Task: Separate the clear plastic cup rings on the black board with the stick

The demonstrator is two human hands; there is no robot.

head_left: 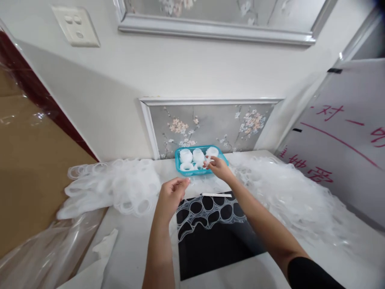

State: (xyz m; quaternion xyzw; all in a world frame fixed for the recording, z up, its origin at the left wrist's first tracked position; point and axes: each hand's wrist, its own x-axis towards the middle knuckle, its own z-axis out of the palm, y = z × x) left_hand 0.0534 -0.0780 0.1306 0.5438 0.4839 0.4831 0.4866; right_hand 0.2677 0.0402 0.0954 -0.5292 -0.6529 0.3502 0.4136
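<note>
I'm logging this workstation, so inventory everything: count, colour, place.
Tray: one, turquoise, rear
Ring stacks: at least five, white, inside tray
Mat: one, black, centre
Holed sheet: one, translucent, on mat
Stick: one, white, mat edge
Ring pile: one, white, left
Sheet pile: one, translucent, right
Table: one, white, foreground
Floral panels: two, grey, wall
Wall plate: one, white, upper left
Board: one, white, far right
Cardboard: some, brown, far left
Plastic film: some, clear, lower left
Scrap: some, white, lower left
Left hand: one, before tray
Right hand: one, pinching white piece above tray
</note>
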